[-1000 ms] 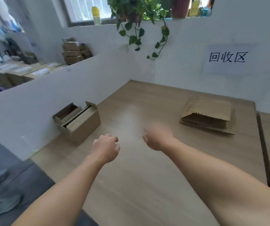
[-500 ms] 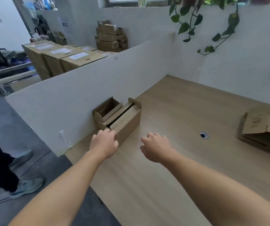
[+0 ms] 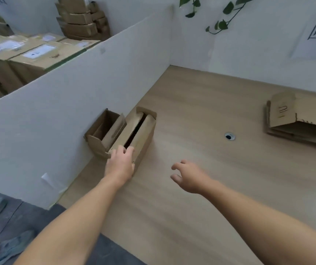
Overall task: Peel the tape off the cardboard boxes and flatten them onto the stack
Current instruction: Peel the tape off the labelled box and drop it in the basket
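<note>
Two small cardboard boxes stand side by side against the white partition at the table's left. The nearer box (image 3: 141, 135) has its top flaps slightly apart, showing a dark gap. The other box (image 3: 103, 129) behind it is open on top. My left hand (image 3: 120, 163) rests on the near end of the nearer box, fingers curled over its top edge. My right hand (image 3: 188, 175) hovers above the table to the right of that box, fingers spread and holding nothing. A stack of flattened cardboard (image 3: 298, 121) lies at the far right of the wooden table (image 3: 201, 197). No tape is visible.
A white partition (image 3: 67, 111) borders the table's left side and a white wall its back. A cable hole (image 3: 229, 136) sits mid-table. Large labelled cartons (image 3: 29, 54) and stacked boxes (image 3: 82, 18) stand beyond the partition. A person's shoes (image 3: 10, 247) are on the floor at lower left.
The view swung left toward the two boxes. My left hand reached forward and landed on the nearer box's end. My right hand opened its fingers and stayed over the table.
</note>
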